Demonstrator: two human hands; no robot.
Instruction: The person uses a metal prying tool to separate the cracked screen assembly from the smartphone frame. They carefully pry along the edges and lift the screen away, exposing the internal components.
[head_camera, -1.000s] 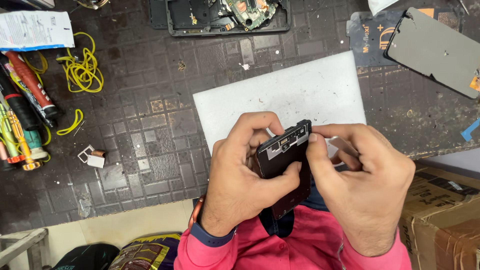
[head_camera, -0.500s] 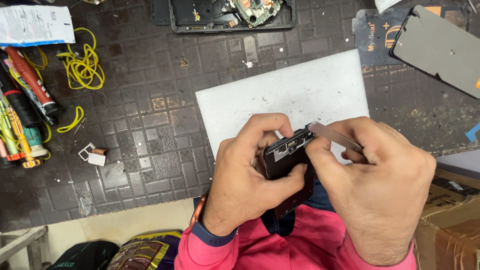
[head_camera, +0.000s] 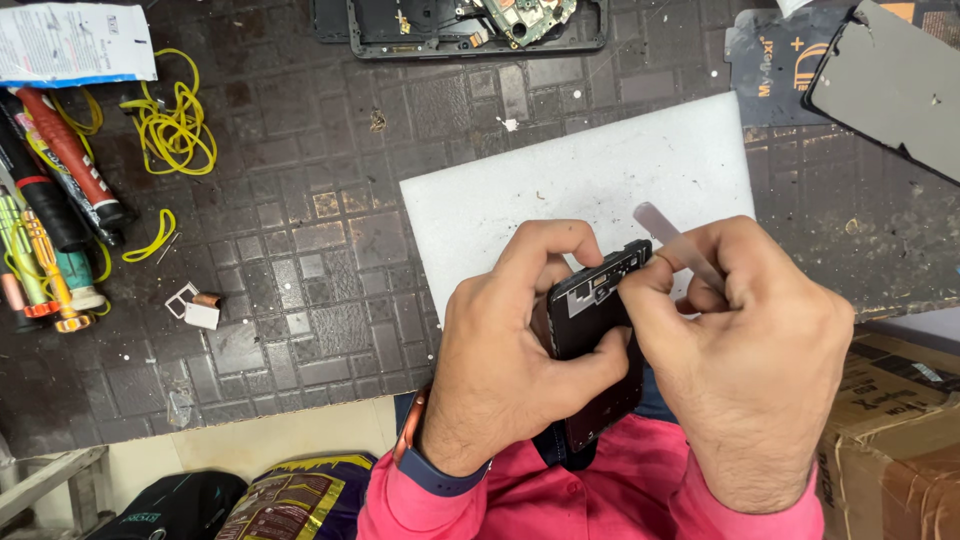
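Since the earlier frames, the right hand has drawn the thin flat pry tool up and across, so that its pale blade now angles toward the upper centre of the frame; the left hand has barely shifted.

The left hand wraps the black phone frame in a closed grip, thumb across its lower face and fingers curled over the upper edge, holding it tilted toward the camera just below centre frame, probably to steady it against the tool's leverage. The right hand holds the pry tool in a narrow pinch grip, its working end at the frame's upper right edge. Both hands hover at the near edge of a white foam pad, which lies on the dark tiled surface and likely cushions parts.

The tool's tip and its contact point are hidden behind the right fingers. The phone frame's lower end is lost against the pink shirt. An opened phone chassis at top centre and a grey screen panel at upper right are cut off by the frame edge.
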